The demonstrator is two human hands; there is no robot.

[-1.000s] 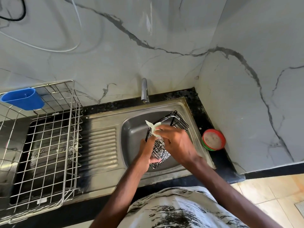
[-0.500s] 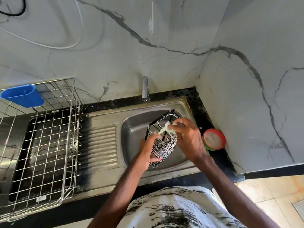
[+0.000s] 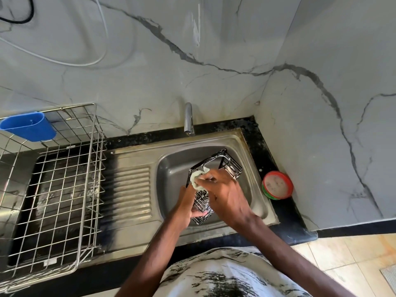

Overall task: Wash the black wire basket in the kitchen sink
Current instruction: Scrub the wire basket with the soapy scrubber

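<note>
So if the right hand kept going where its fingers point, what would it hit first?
Likely the black wire basket, since the right hand presses a pale cloth against its rim; beyond lies the sink wall. Depth is unclear.

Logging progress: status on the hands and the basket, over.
Left hand grips black wire basket over sink. Right hand presses pale sponge on its rim. Nothing in the way.

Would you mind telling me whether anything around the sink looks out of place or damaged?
Nothing looks spilled or broken. Only brownish staining along the right rim of the sink, beside the black counter, stands out. The black wire basket is tilted because the left hand holds it while the right hand scrubs with a sponge.
</note>
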